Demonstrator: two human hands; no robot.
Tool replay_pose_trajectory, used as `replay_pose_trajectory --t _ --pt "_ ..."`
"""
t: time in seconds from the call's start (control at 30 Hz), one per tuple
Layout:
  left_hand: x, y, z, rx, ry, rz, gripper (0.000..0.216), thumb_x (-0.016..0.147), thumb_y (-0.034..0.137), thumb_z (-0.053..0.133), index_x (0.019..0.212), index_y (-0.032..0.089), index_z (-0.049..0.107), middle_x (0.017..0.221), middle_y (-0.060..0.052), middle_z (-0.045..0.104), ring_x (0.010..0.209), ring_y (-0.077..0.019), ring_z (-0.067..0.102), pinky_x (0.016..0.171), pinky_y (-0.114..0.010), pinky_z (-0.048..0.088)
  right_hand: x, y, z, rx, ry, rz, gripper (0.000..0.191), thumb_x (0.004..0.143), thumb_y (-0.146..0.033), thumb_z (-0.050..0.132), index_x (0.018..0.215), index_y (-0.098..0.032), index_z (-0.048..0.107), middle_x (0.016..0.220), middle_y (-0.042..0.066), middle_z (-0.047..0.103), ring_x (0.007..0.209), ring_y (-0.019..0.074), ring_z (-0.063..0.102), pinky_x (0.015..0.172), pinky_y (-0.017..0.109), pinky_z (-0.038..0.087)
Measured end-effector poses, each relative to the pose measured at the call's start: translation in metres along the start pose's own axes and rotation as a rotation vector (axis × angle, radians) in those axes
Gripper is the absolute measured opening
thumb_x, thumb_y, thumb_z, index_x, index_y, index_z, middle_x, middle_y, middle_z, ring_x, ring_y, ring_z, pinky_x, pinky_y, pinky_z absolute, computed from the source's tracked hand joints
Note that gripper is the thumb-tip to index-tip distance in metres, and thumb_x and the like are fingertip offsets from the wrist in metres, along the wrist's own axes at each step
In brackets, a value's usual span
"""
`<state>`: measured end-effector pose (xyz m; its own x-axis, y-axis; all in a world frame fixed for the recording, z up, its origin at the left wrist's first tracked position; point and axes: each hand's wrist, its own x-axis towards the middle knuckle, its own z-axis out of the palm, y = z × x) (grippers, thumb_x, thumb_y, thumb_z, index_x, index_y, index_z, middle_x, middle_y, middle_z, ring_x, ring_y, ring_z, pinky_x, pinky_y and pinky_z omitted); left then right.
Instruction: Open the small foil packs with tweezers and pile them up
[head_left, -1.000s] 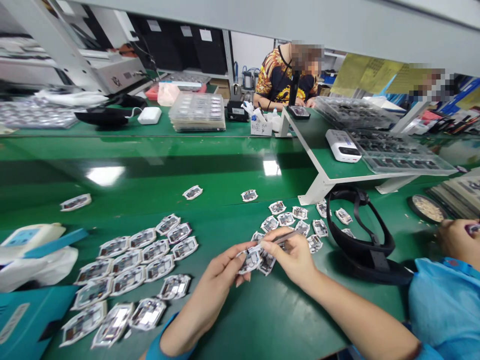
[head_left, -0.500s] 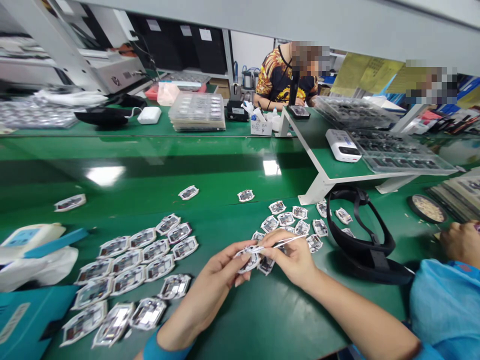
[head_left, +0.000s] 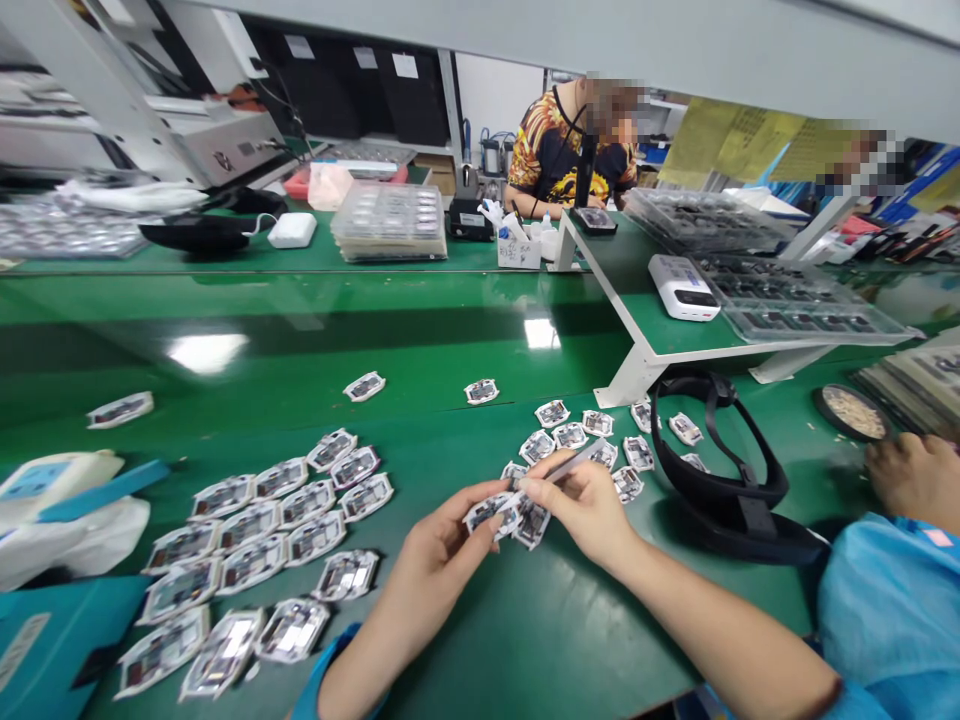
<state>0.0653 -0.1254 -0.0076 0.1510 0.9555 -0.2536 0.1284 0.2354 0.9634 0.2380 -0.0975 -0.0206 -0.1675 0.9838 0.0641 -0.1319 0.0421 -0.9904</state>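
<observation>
My left hand (head_left: 439, 550) is closed on a small electronic module (head_left: 487, 514) in a white frame, gripped at its edges between thumb and fingers. My right hand (head_left: 592, 505) pinches a pair of grey tweezers (head_left: 583, 456), whose back end points up and to the right. The tips meet the module's right end, but fingers partly hide that contact. Just below the fingertips a second white-framed module (head_left: 532, 526) lies on the green bench. Behind the hands sits a group of similar modules (head_left: 570, 436), and a larger batch of modules (head_left: 253, 560) spreads out to my left.
A black headband visor (head_left: 739, 500) stands right of my hands, beside a white-legged shelf (head_left: 634, 378). A round dish (head_left: 853, 412) and a neighbour's hand (head_left: 911, 480) are at far right. A teal pouch (head_left: 67, 640) lies at left. Another person (head_left: 555, 150) sits opposite.
My right hand has turned the tweezers, so their broad grey side shows instead of two thin pale arms. The held module is tilted differently. The view has shifted slightly.
</observation>
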Motion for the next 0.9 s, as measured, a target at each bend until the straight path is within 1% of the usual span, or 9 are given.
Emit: replay_pose_trajectory --t 0.1,0.2,0.3,0.43,0.63,0.9 --pt "-0.0009 -0.0019 -0.001 0.03 0.0 0.001 0.047 0.076 0.043 0.066 0.113 0.015 0.066 0.066 -0.001 0.064 0.065 -0.0186 0.054 0.06 -0.027 0.042 -0.0001 0.0004 0.0001 0.025 0.014 0.011 0.015 0.076 -0.033 0.072 0.075 -0.019 0.066 0.069 -0.001 0.066 0.066 0.0148 0.062 0.064 0.027 0.049" --pt "-0.0011 -0.0039 -0.0023 0.078 -0.003 0.007 0.047 0.082 0.044 0.058 0.116 0.013 0.066 0.067 -0.002 0.065 0.064 -0.0185 0.054 0.062 -0.027 0.042 -0.0009 0.0017 0.0001 0.033 0.026 0.017 0.014 0.076 -0.032 0.072 0.075 -0.019 0.066 0.07 -0.001 0.065 0.066 0.0146 0.061 0.064 0.027 0.048" --pt "-0.0007 -0.0064 -0.0032 0.116 -0.007 0.019 0.049 0.085 0.044 0.051 0.119 0.012 0.065 0.066 -0.002 0.064 0.062 -0.0179 0.053 0.061 -0.027 0.041 -0.0013 0.0026 -0.0002 0.024 0.027 0.014 0.013 0.077 -0.03 0.071 0.076 -0.019 0.066 0.071 0.0 0.065 0.067 0.0146 0.06 0.065 0.027 0.047" --pt "-0.0005 -0.0088 -0.0038 0.152 -0.027 0.023 0.051 0.087 0.044 0.046 0.123 0.011 0.062 0.067 -0.002 0.063 0.064 -0.0182 0.053 0.061 -0.028 0.04 -0.0015 0.0026 -0.0009 0.002 0.026 0.0 0.012 0.078 -0.029 0.071 0.076 -0.019 0.065 0.071 0.0 0.064 0.067 0.0144 0.06 0.064 0.026 0.047" --pt "-0.0009 -0.0092 -0.0045 0.164 -0.034 0.028 0.05 0.088 0.043 0.045 0.124 0.012 0.062 0.07 -0.003 0.063 0.064 -0.0177 0.052 0.061 -0.028 0.04 -0.0012 0.0009 -0.0015 -0.002 0.019 -0.007 0.012 0.078 -0.029 0.071 0.077 -0.019 0.065 0.071 0.0 0.065 0.067 0.0147 0.06 0.065 0.027 0.047" --pt "0.0004 -0.0102 -0.0042 0.15 -0.016 0.043 0.049 0.087 0.043 0.047 0.121 0.012 0.064 0.068 -0.003 0.063 0.063 -0.0177 0.052 0.061 -0.028 0.04 -0.0017 0.0002 -0.001 -0.013 0.016 -0.014 0.016 0.078 -0.033 0.071 0.076 -0.018 0.066 0.072 0.001 0.065 0.068 0.0153 0.061 0.065 0.027 0.048"
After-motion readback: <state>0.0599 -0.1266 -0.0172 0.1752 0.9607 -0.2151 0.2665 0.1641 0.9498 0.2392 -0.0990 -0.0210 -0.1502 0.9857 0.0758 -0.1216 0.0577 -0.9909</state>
